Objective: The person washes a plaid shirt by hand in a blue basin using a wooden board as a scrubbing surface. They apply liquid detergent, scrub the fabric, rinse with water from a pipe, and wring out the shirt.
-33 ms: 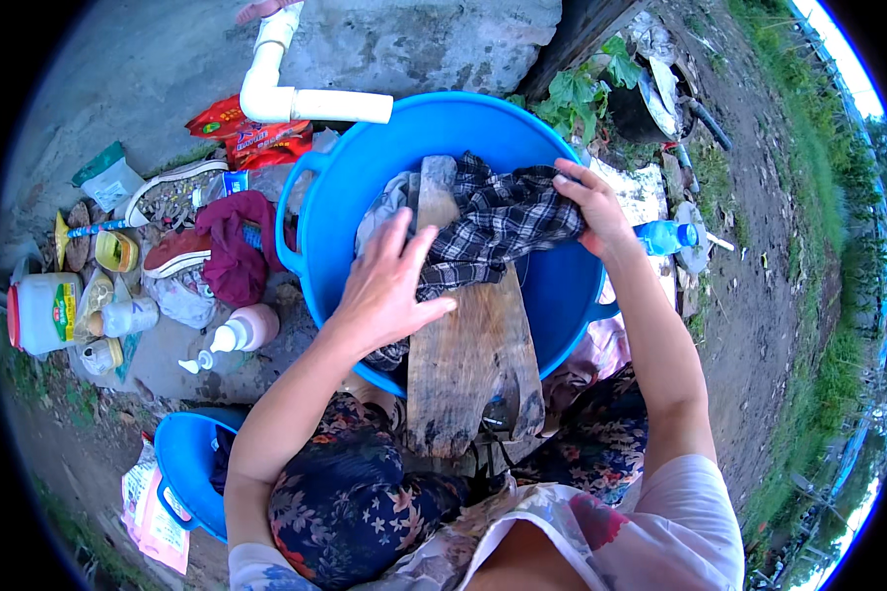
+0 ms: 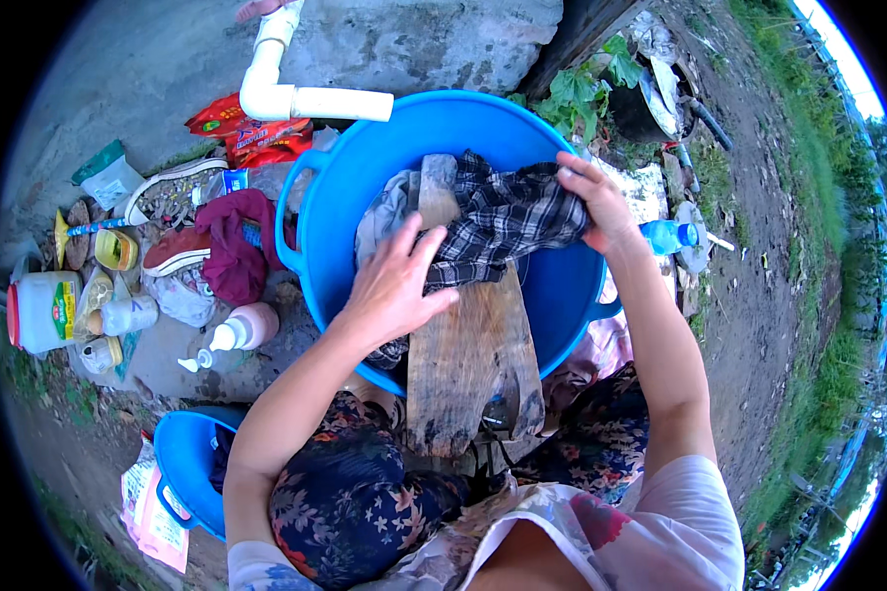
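Observation:
A black-and-white plaid garment (image 2: 508, 222) lies bunched across a worn wooden board (image 2: 468, 345) that leans in a big blue tub (image 2: 350, 158). My right hand (image 2: 601, 207) has its fingers curled round the garment's right end; part of that grip is hidden by the cloth. With thumb and fingers spread, my left hand (image 2: 389, 286) rests at the garment's left side, over the board's left edge. Grey cloth (image 2: 384, 212) shows beyond those fingers, inside the tub. The board's notched lower end sits outside the rim, between my knees.
A white pipe (image 2: 340, 104) juts over the tub's far left rim. To the left stand a pump bottle (image 2: 248, 327), a maroon cloth (image 2: 235, 251), shoes and several containers. A smaller blue bucket (image 2: 192, 463) is at lower left, a blue-capped bottle (image 2: 665, 236) at right.
The plaid garment and my right hand have shifted slightly to the right. My left hand has moved a little rightward and down, still spread.

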`<state>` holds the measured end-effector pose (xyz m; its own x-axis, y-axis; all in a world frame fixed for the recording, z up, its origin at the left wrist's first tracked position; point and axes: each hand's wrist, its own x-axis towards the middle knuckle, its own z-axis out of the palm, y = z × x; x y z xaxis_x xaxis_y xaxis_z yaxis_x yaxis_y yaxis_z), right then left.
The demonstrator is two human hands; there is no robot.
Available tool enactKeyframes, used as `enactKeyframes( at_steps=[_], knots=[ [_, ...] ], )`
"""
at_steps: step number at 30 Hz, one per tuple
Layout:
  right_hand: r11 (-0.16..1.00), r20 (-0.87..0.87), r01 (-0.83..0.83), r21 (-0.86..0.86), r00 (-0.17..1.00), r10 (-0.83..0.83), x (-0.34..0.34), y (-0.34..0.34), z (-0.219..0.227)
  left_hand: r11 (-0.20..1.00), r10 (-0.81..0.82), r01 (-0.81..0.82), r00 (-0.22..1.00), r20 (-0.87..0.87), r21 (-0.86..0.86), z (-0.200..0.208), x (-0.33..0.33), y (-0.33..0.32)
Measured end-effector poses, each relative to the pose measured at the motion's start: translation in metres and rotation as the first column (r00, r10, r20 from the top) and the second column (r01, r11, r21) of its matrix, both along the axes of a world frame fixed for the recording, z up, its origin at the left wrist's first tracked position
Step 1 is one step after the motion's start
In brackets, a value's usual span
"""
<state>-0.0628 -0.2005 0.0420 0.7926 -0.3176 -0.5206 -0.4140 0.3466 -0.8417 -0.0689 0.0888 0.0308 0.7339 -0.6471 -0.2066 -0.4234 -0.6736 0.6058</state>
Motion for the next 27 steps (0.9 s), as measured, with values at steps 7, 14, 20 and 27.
enactKeyframes(
  at_steps=[7,14,20,27],
  knots=[
    [0.97,0.095,-0.112,-0.217,0.986,0.135,0.052,-0.01,-0.006,0.975,0.149,-0.202,0.906,-0.396,-0.097,0.002,0.021,0.019],
    [0.717,-0.484,-0.498,-0.488,0.838,0.253,0.053,0.032,-0.048,0.997,-0.037,0.022,0.982,-0.184,-0.079,0.0,0.006,0.023],
    [0.977,0.057,-0.186,-0.101,0.98,0.192,0.039,0.016,-0.021,0.989,0.067,-0.085,0.987,-0.146,-0.125,-0.004,0.009,0.012],
    [0.871,0.137,-0.321,-0.372,0.909,0.393,0.058,0.002,0.041,0.802,-0.21,-0.349,0.595,-0.776,-0.485,0.015,-0.001,0.007]
  ],
)
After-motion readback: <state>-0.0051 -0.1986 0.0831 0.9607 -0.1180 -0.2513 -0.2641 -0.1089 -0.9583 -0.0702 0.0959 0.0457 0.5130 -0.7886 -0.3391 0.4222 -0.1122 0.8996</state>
